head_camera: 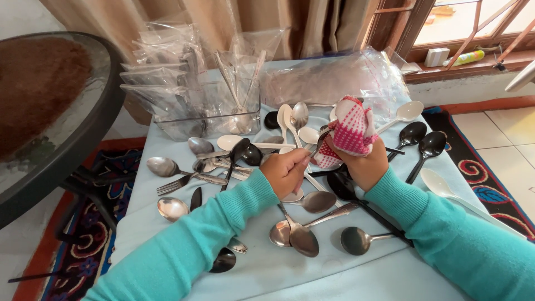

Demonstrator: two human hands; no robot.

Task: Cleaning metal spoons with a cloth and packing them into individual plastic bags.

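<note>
Your left hand (287,170) grips a slim metal utensil (320,144); your right hand (362,161) clutches a red-and-white checked cloth (351,131) around its end, above the spoon-strewn table (267,267).

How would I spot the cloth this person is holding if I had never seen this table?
Start at the table covered in a pale blue sheet, strewn with metal, black and white spoons. Near its middle, two hands in teal sleeves meet; the right hand grips the cloth bunched around a utensil that the left hand holds. It is the only soft, red-and-white patterned thing among hard, plain cutlery.
</note>
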